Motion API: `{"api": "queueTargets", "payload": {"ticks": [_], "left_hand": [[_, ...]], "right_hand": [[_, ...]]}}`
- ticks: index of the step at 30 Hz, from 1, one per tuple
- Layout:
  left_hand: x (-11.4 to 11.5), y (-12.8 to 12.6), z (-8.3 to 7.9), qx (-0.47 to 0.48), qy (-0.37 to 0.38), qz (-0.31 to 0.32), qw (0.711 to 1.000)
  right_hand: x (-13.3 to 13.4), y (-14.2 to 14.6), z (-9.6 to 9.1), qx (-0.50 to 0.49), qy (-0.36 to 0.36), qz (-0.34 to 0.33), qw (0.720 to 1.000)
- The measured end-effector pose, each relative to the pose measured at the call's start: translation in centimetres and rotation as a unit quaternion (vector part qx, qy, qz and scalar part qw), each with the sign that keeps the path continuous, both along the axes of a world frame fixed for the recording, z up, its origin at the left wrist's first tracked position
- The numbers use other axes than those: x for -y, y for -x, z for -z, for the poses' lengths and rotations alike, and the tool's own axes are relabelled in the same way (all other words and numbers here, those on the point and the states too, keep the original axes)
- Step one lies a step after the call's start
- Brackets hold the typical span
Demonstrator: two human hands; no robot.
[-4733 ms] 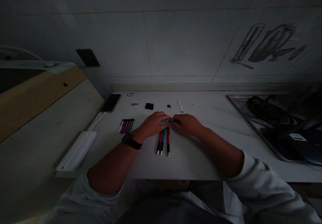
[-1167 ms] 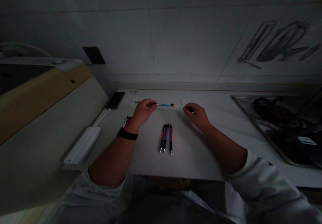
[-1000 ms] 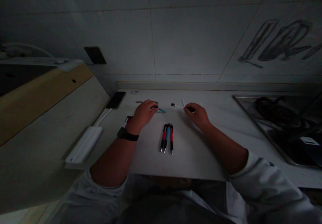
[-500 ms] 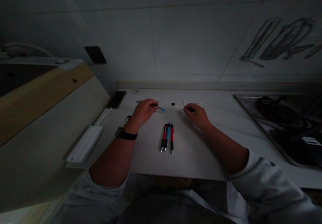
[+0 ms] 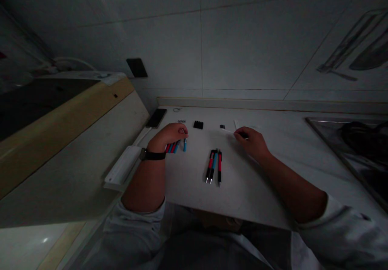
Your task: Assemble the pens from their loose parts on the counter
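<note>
Partly hiding coloured tubes (image 5: 172, 148), left hand (image 5: 170, 134) pinches a blue tube (image 5: 184, 146); right hand (image 5: 252, 141), a white rod (image 5: 229, 131).

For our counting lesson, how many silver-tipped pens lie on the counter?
3: red pen at left, blue pen beside it, second red pen at right; left hand may hide more.

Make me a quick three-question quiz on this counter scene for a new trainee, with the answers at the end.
1. How many pens lie with their silver tips toward the person?
2. True or false: the phone lies farther left than those pens.
3. Which colour shows on the pen part held by the left hand? A: red. B: blue. C: yellow.

Key: 1, three. 2, true. 3, B.
</note>
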State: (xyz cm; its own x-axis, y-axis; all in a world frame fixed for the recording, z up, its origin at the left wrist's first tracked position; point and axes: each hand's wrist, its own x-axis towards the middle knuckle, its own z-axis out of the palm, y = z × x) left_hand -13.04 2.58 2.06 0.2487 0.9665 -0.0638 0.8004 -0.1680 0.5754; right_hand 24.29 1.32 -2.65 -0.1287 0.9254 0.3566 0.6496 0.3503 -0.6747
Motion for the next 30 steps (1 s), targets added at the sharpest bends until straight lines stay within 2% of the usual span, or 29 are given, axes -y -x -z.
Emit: {"api": "queueTargets", "payload": {"ticks": [4, 13, 18, 27, 30], "left_hand": [[-0.1, 0.1, 0.6, -0.05, 0.04, -0.006, 0.998], [-0.6, 1.1, 1.3, -0.094, 0.015, -0.012, 0.995], [-0.5, 1.0, 1.7, -0.091, 0.033, -0.027, 0.995], [-0.4, 0.8, 1.1, -0.128, 0.071, -0.026, 0.989], [-0.4, 0.9, 0.9, -0.13, 0.052, -0.023, 0.99]], "right_hand": [[0.2, 0.2, -0.2, -0.008, -0.007, -0.01, 1.0], [0.3, 0.2, -0.4, 0.008, -0.011, -0.014, 1.0], [0.2, 0.2, -0.2, 0.016, -0.004, -0.011, 1.0], [0.3, 0.2, -0.2, 0.033, 0.008, -0.017, 0.999], [0.3, 0.2, -0.1, 0.027, 0.003, -0.024, 0.999]]}}
